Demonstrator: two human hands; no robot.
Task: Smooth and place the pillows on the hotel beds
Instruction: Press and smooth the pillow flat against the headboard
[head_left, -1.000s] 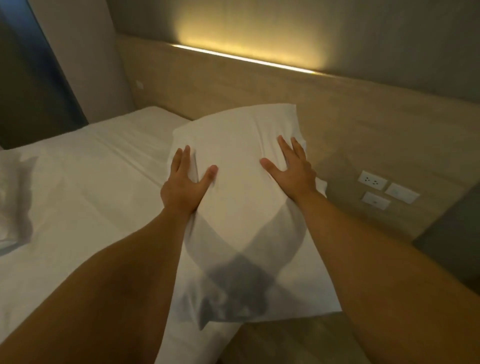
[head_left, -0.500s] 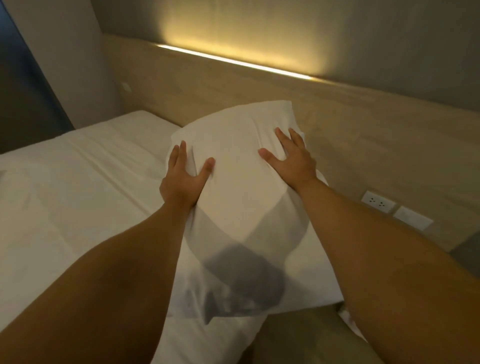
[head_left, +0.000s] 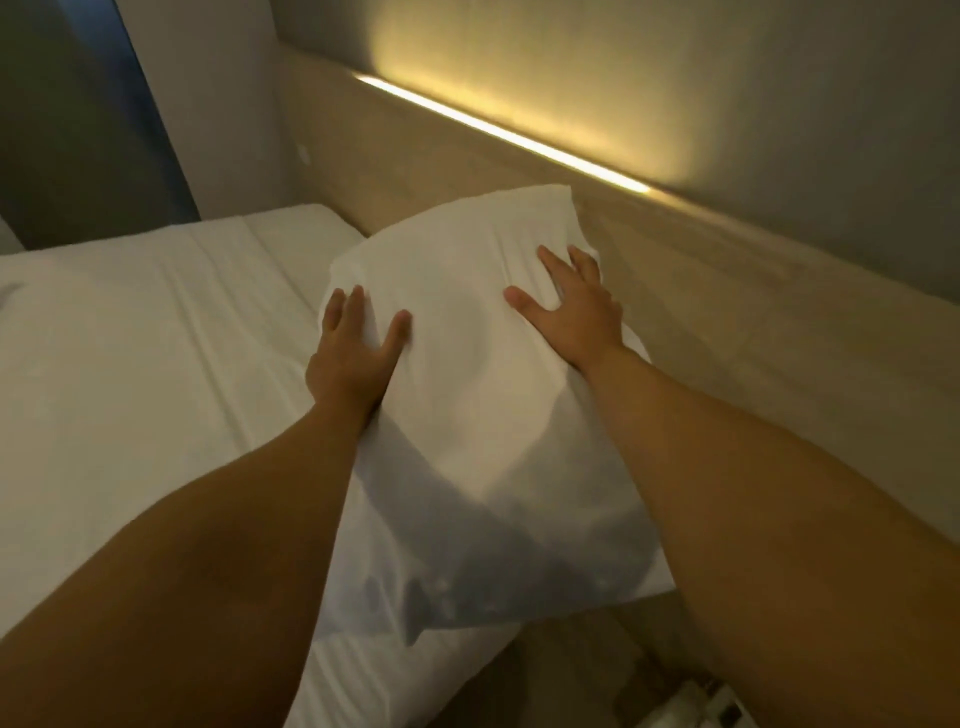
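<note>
A white pillow (head_left: 467, 374) lies at the head of the white bed (head_left: 130, 364), its far end leaning against the wooden headboard (head_left: 727, 291). My left hand (head_left: 353, 358) presses flat on the pillow's left side, fingers spread. Flat on the pillow's upper right part, close to the headboard, rests my right hand (head_left: 571, 306), also with spread fingers. Neither hand grips the fabric. The shadows of both forearms darken the pillow's near end, which hangs over the bed's near corner.
A lit strip (head_left: 498, 130) runs along the top of the headboard under a grey wall. A dark curtain or door (head_left: 78, 130) stands at the far left. The floor shows at the bottom right, beside the bed's corner.
Both hands have slid a little further up the pillow towards the headboard. The view has swung left, so the wall sockets on the right are out of sight.
</note>
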